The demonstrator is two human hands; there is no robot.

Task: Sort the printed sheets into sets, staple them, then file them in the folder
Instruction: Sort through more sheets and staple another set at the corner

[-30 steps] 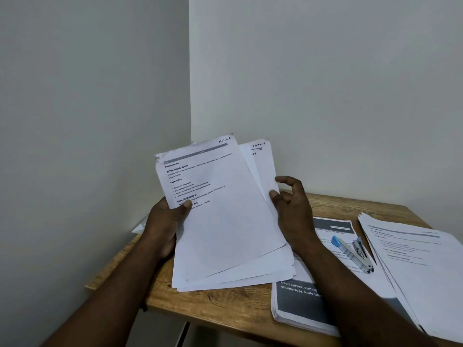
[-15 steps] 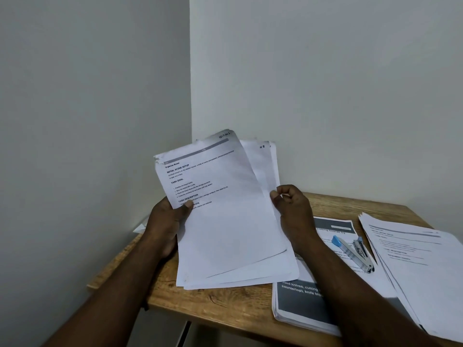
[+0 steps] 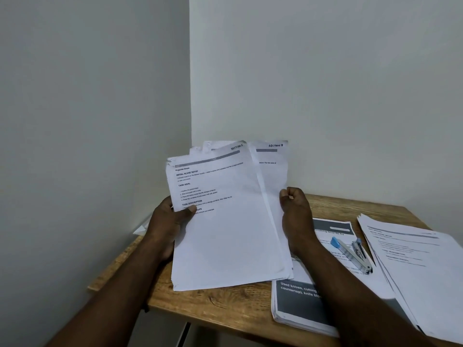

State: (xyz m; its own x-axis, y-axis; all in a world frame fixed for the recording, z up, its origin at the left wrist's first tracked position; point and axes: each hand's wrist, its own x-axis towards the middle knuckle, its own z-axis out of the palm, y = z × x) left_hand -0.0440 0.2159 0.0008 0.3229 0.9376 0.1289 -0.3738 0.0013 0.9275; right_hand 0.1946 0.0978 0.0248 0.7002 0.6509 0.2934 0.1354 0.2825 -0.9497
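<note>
Sheaf of printed sheets point(image 3: 225, 234) held tilted above the wooden table point(image 3: 225, 306), left of the stapler point(image 3: 350, 254). It is fanned, so a rear sheet shows along the stapler side (hand-lettered "SECTION" at both top corners). Left hand point(image 3: 167, 221) grips the edge far from the stapler, thumb across the front page, fingers behind. Right hand point(image 3: 295, 214) is curled tight on the edge nearer the stapler, pinching the sheets. Stapler lies on a thick stack point(image 3: 300, 306) with dark bands. Just right of the stapler, a loose pile of pages point(image 3: 426, 271) lies flat.
</note>
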